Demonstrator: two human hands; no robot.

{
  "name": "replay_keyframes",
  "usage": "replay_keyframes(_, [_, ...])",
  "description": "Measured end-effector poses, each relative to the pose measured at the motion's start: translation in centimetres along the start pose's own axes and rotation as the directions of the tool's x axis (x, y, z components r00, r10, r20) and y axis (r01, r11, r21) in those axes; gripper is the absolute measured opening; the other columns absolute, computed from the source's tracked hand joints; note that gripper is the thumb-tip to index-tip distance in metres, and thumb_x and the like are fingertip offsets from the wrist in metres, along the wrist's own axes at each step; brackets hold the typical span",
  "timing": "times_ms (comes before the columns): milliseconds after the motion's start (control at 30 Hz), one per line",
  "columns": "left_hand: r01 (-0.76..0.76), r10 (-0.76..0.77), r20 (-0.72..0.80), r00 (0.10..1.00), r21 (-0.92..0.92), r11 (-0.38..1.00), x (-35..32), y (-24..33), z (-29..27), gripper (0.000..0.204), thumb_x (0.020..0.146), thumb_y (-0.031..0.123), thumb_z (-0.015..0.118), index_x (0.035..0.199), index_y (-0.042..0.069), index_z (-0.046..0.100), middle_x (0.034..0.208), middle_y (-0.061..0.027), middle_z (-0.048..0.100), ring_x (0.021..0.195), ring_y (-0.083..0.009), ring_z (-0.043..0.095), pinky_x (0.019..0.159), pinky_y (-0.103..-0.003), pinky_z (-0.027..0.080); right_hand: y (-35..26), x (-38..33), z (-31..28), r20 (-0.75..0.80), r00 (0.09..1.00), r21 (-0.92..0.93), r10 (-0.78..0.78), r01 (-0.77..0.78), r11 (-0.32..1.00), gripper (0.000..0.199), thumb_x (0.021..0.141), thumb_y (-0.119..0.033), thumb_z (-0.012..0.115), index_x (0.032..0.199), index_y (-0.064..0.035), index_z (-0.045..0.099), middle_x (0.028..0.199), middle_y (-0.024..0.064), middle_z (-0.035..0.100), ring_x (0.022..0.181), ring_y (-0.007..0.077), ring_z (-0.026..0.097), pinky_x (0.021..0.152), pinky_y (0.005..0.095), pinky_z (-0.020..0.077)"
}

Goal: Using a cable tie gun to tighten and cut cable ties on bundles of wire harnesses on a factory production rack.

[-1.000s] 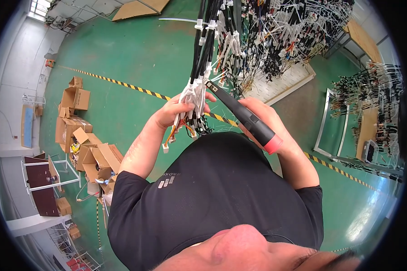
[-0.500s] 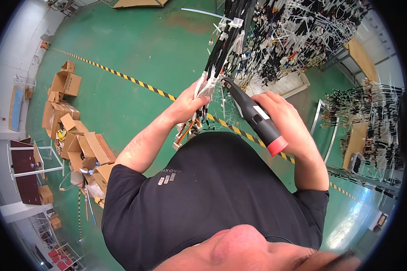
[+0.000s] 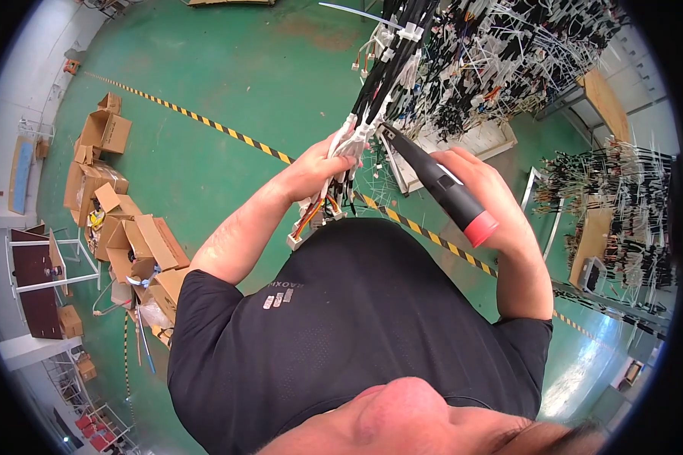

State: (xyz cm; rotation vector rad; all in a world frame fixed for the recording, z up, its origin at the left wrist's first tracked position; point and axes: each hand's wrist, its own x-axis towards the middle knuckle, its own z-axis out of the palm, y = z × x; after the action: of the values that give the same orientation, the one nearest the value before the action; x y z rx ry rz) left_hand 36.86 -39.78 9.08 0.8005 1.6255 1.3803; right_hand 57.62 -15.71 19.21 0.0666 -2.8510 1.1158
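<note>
My left hand is closed around the lower part of a wire harness, a long bundle of black and white cables. Loose ends with white connectors and some orange wires hang below that grip. A white cable tie with a long free tail sits on the bundle higher up. In my right hand is a black power tool with a red end cap. The tool's narrow head is beside the bundle, just above my left hand; whether it touches the cables I cannot tell.
A dense mass of hanging cable harnesses fills the far right, above a white tray. More harnesses hang on a rack at right. Opened cardboard boxes line the left. Yellow-black tape crosses the green floor.
The tool has shifted slightly right, its head now a little farther up along the bundle. The harness has moved slightly to the right. Both hands keep their hold.
</note>
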Motion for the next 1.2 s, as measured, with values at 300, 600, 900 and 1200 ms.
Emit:
replay_keyframes(300, [0.056, 0.04, 0.298, 0.954, -0.308, 0.95, -0.4, 0.3, -1.8, 0.063, 0.097, 0.023, 0.063, 0.156, 0.003, 0.053, 0.138, -0.0091, 0.067, 0.119, -0.0173, 0.063, 0.107, -0.037, 0.049, -1.3, -0.3, 0.9, -0.042, 0.995, -0.381, -0.096, 0.073, 0.922, 0.043, 0.082, -0.008, 0.071, 0.124, -0.0047, 0.067, 0.107, 0.0132, 0.067, 0.105, 0.0367, 0.066, 0.096, 0.046, 0.0529])
replay_keyframes(600, [0.012, 0.017, 0.264, 0.964, -0.108, 0.994, -0.8, 0.3, -1.5, 0.075, 0.1, 0.016, 0.059, 0.169, 0.005, 0.033, 0.129, -0.0131, 0.071, 0.125, -0.0215, 0.063, 0.114, -0.041, 0.045, -1.7, 0.1, -0.9, 0.079, 0.997, -0.155, 0.008, 0.004, 0.988, 0.047, 0.081, -0.011, 0.072, 0.127, -0.0017, 0.065, 0.111, 0.0165, 0.069, 0.109, 0.0401, 0.067, 0.095, 0.0486, 0.0547])
replay_keyframes(900, [-0.036, 0.022, 0.165, 0.986, 0.081, 0.996, -1.4, 1.6, -0.9, 0.082, 0.095, 0.006, 0.053, 0.172, 0.01, 0.026, 0.128, -0.0119, 0.071, 0.119, -0.0211, 0.065, 0.11, -0.039, 0.048, 0.4, 1.8, -0.2, 0.079, 0.996, -0.003, -0.046, 0.046, 0.999, 0.032, 0.084, -0.012, 0.071, 0.114, -0.0023, 0.069, 0.102, 0.0187, 0.072, 0.097, 0.0425, 0.07, 0.085, 0.0478, 0.0559])
replay_keyframes(1200, [0.008, 0.012, 0.155, 0.988, -0.129, 0.992, -1.0, 1.8, -0.9, 0.068, 0.09, 0.005, 0.055, 0.158, 0.004, 0.046, 0.134, -0.0098, 0.067, 0.111, -0.0188, 0.067, 0.104, -0.038, 0.053, 3.9, 1.8, 0.5, 0.036, 0.996, -0.237, -0.081, 0.087, 0.968, 0.027, 0.081, -0.015, 0.072, 0.106, -0.0069, 0.072, 0.09, 0.0123, 0.07, 0.087, 0.037, 0.071, 0.079, 0.0474, 0.0573])
